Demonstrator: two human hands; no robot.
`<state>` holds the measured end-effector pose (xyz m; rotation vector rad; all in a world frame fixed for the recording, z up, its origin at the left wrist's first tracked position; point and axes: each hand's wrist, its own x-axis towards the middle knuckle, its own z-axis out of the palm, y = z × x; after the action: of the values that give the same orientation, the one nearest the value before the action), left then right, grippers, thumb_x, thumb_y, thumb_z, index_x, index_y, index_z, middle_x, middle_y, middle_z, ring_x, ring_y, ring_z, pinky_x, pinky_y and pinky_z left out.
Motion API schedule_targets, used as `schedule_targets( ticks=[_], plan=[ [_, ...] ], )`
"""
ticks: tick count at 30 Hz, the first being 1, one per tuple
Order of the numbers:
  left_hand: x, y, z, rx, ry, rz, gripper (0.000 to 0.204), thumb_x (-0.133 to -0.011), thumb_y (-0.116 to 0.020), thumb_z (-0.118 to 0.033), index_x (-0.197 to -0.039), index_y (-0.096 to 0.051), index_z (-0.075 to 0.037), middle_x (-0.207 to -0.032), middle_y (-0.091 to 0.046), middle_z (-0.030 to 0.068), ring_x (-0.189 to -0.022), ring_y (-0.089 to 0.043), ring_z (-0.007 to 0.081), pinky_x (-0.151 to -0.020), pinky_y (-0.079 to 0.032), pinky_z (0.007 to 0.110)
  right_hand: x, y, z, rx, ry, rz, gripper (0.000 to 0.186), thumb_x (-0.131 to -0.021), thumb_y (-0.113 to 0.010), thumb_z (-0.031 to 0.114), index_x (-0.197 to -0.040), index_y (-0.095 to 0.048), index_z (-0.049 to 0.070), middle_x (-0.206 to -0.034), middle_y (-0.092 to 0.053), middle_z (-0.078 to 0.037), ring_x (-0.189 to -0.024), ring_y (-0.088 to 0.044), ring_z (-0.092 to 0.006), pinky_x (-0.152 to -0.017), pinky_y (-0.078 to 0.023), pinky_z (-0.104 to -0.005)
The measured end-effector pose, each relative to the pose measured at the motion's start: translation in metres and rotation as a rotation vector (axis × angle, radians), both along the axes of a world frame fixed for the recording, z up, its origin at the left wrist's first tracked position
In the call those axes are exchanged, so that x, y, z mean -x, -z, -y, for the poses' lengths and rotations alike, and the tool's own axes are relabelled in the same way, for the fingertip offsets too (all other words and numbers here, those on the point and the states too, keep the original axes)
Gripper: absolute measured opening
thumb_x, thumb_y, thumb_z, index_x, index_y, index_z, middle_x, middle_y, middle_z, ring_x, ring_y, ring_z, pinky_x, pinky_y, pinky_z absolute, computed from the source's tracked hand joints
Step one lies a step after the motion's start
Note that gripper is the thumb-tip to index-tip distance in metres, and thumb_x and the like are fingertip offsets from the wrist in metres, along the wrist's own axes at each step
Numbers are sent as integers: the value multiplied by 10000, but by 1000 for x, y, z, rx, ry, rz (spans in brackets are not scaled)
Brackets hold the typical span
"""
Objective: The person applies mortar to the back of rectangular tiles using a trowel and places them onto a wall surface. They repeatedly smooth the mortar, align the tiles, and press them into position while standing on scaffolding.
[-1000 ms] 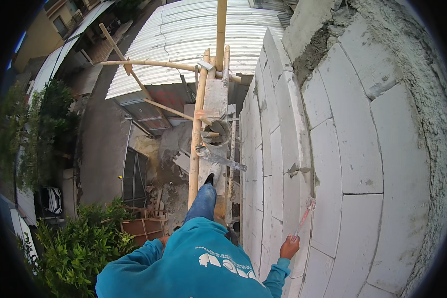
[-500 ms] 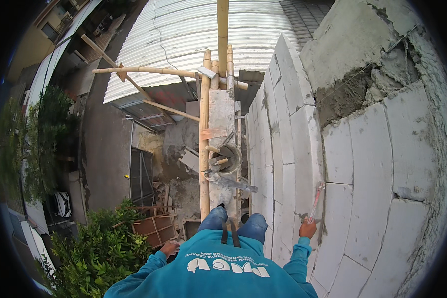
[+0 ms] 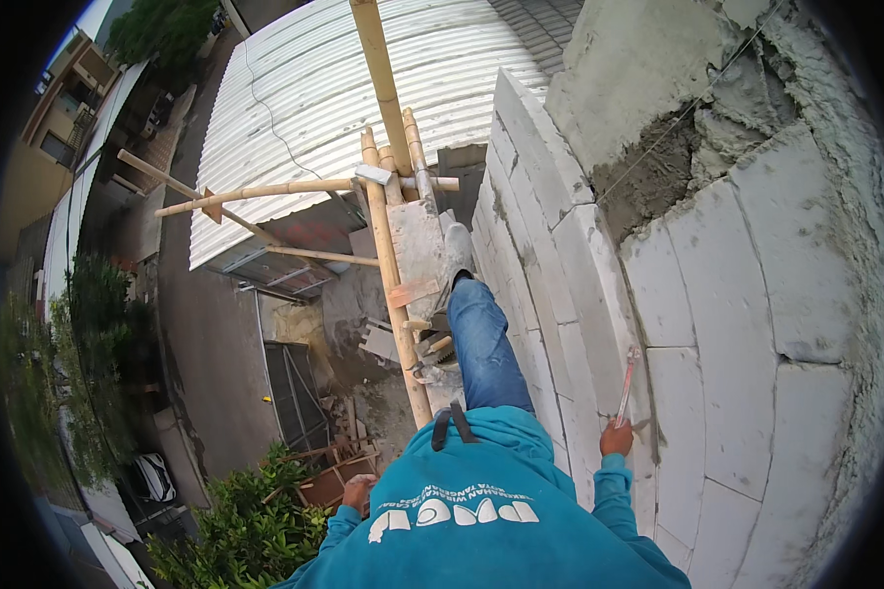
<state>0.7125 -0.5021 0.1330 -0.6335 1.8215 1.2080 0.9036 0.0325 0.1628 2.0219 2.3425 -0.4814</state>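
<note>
My right hand (image 3: pixel 617 438) is closed around the lower end of a slim red-and-white tool with a small pale head (image 3: pixel 628 385); its exact kind is unclear. The tool points away from me along the top of the pale block wall (image 3: pixel 584 257), close to its edge. On the other side, my left hand (image 3: pixel 359 491) hangs beside my body with its fingers curled; whatever may be in them is too small to make out. One leg in jeans (image 3: pixel 488 344) stretches forward over the scaffold plank (image 3: pixel 410 242), hiding most of a bucket with tool handles (image 3: pixel 440 347).
Bamboo poles (image 3: pixel 391 285) run along the narrow plank, and an upright one (image 3: pixel 378 59) rises ahead. Lower ground with debris (image 3: pixel 363 393) lies left, beside a leafy bush (image 3: pixel 255 530). A corrugated roof (image 3: pixel 295 118) spreads beyond. A string (image 3: pixel 692 108) crosses the plastered wall.
One leg has swung forward past the bucket, its foot now farther along the plank. My body has moved ahead and the view has tilted. The tool stays in my right hand.
</note>
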Motion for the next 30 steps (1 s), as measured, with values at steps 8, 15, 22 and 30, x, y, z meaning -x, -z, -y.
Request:
schedule_targets(
  ticks=[8,15,22,30],
  plan=[
    [141,73,-37,-19,-338,113,244,-905,-498,-218,-1041,-605,-46,-962,-650,84,-781,-638,194,-588,-502,324,34,46,33,-51,160,-66,219,-887,-508,190,-974,-472,-8,-841,-611,-287,-829,-599,-459,-709,-461,-529],
    [445,44,-217,-99,-48,-52,363,-909,-537,-313,-1156,-553,-47,-1141,-605,89,-965,-606,195,-803,-478,353,96,12,35,155,421,458,259,-919,-478,200,-1086,-414,13,-845,-637,-238,-780,-630,-427,-677,-505,-496],
    [647,-15,-394,-206,238,-179,691,-854,-604,-464,-1360,-376,-51,-1338,-451,137,-1208,-472,285,-937,-408,449,181,-21,-3,322,648,637,293,-857,-547,191,-1083,-452,32,-976,-636,-233,-913,-635,-386,-809,-502,-473],
    [729,-4,-558,-273,413,-76,988,-774,-648,-554,-1442,-146,-25,-1430,-298,201,-1318,-305,390,-930,-403,571,244,-18,-27,286,840,565,285,-871,-539,240,-1034,-489,12,-986,-636,-233,-918,-632,-400,-807,-505,-471]
  ],
)
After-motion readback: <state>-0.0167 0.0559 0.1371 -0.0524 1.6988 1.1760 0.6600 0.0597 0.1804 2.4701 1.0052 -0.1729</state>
